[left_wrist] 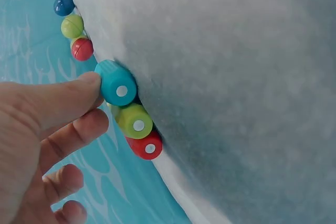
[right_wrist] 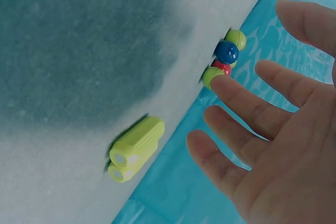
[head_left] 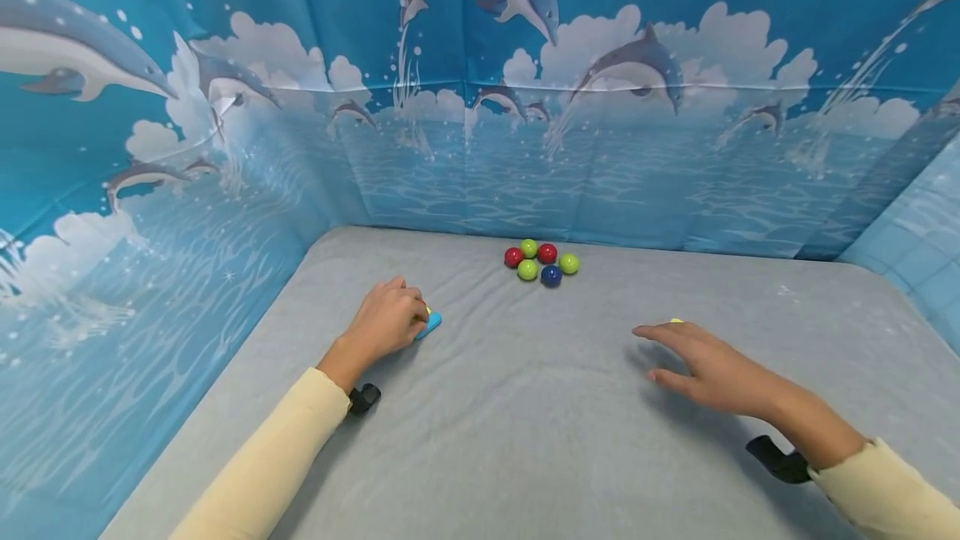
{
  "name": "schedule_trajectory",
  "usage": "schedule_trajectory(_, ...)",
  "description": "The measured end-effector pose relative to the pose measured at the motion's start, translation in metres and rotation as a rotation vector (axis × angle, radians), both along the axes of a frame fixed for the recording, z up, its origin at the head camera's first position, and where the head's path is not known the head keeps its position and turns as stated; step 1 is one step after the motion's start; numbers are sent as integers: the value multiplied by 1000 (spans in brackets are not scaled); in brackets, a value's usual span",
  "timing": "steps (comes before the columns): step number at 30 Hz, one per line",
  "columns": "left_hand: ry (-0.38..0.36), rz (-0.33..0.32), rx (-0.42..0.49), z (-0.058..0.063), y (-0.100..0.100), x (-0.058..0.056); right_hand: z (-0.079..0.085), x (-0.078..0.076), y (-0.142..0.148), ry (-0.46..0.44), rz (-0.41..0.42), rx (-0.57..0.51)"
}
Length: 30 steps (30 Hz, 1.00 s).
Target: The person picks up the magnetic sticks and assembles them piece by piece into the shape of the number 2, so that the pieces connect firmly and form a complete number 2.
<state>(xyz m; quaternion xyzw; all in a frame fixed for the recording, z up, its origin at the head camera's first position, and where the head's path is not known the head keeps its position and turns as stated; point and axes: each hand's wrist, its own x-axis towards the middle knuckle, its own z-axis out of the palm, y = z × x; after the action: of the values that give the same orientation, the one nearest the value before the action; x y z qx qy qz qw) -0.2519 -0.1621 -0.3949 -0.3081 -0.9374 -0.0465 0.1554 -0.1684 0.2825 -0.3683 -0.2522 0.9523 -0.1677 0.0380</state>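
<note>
Turquoise and smooth, the blue piece [left_wrist: 118,83] sits in the grip of the left hand [head_left: 386,317], pinched at its side, with the thumb plainly on it; the other fingers curl loosely clear. It lies on the grey cloth [head_left: 525,423], left of the middle. From the head its long axis slants from lower left to upper right; in the left wrist view the end with a round white disc faces the camera.

Just beside it come a lime piece [left_wrist: 135,120] and then a red piece [left_wrist: 145,145], their ends turned the same way, each with a white disc. Any lettering on the discs is too small to read.

The right hand [head_left: 712,369] hovers with its fingers spread, holding nothing. Near it lie two yellow-green pieces [right_wrist: 137,142], side by side and parallel, pale discs at the lower-left end in the right wrist view; from the head only a yellow edge shows past the fingers.

Farther back, between the hands, cluster two red balls [head_left: 513,257], three lime balls [head_left: 527,270] and a navy ball [head_left: 551,276]. Behind them hangs a blue backdrop [head_left: 480,165] printed with leaping dolphins, clouds and waves.
</note>
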Motion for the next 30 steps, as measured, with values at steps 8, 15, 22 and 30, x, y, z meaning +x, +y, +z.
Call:
schedule_trajectory(8, -17, -36, -17, -2, 2, 2, -6, 2, 0, 1, 11, 1)
schedule_trajectory(15, -92, -87, -47, -1, 4, 2, -8, 2, 3, 2, 18, -8)
schedule_trajectory(22, -152, -135, -26, 0, 5, 2, -6, 3, 3, -4, 9, -10)
schedule_trajectory(30, -144, -164, -18, -3, 5, 4, -6, 5, 2, -15, 11, -4)
